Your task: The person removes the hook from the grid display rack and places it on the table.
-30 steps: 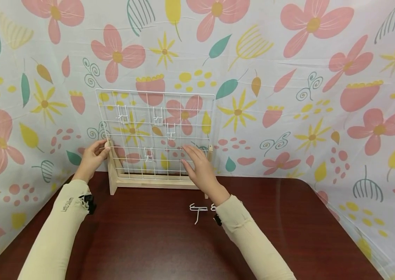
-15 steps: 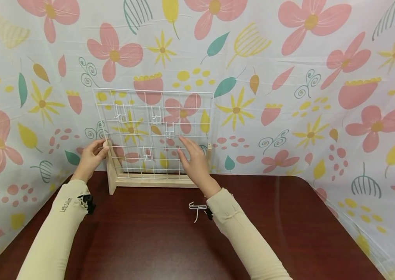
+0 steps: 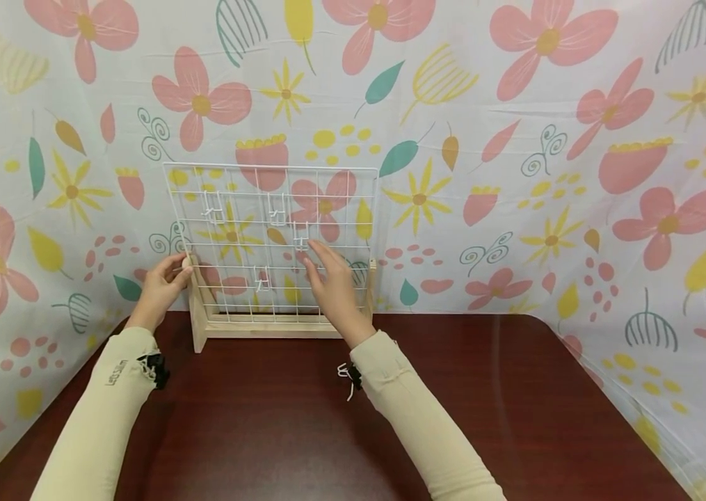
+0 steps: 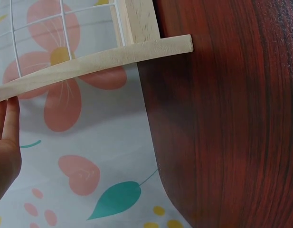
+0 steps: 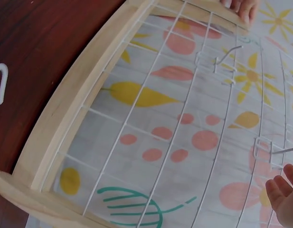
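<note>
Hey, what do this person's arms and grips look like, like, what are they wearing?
Long, pale cream sleeves cover both arms: the left sleeve carries dark lettering near its cuff; none shows on the right sleeve. A small black device sits at the left wrist, another black piece at the right. The left grip and right grip look gloveless.

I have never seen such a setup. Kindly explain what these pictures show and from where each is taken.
No machine here: a person works with bare hands. The wide picture comes from a head-worn camera; the other two, from cameras on the left and right wrists. On the dark table is a wooden stand with a white wire grid, where small hooks hang. A loose hook lies on the table, partly hidden in the wide view. The left hand grips the stand's side; the right hand is near one grid hook, seemingly holding nothing.
</note>
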Tool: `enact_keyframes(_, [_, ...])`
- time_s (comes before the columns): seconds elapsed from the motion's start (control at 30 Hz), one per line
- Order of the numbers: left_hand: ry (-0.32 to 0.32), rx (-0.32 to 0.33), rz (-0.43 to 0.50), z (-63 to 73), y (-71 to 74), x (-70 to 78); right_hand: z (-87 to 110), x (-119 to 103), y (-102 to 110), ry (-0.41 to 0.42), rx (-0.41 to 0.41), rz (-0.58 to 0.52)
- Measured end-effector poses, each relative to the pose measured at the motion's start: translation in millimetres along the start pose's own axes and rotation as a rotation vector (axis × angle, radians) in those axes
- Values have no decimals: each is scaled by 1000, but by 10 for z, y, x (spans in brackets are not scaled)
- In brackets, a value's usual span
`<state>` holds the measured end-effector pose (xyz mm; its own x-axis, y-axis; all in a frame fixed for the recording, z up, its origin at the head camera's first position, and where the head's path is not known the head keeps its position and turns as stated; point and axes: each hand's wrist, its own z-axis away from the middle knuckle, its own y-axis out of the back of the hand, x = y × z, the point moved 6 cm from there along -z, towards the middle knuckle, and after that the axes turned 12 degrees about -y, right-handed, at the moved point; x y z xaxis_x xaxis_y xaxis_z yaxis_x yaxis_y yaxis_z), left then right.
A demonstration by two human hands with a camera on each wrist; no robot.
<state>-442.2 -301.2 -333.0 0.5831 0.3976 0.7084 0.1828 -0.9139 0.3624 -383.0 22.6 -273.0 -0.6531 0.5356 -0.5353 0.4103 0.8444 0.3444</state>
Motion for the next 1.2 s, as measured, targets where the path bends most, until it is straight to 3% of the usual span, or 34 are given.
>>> enact_keyframes(0.27, [30,7,-19,-24,-21,-3,-90,-19,-93,-25,-1,16])
enact_keyframes(0.6, [18,20,4,-17,-58,8,-126,21,-147,-78,-9,44])
enact_keyframes(1.2, [-6,18,0,7,4,-4,-130,-1,-174,-62,44,26])
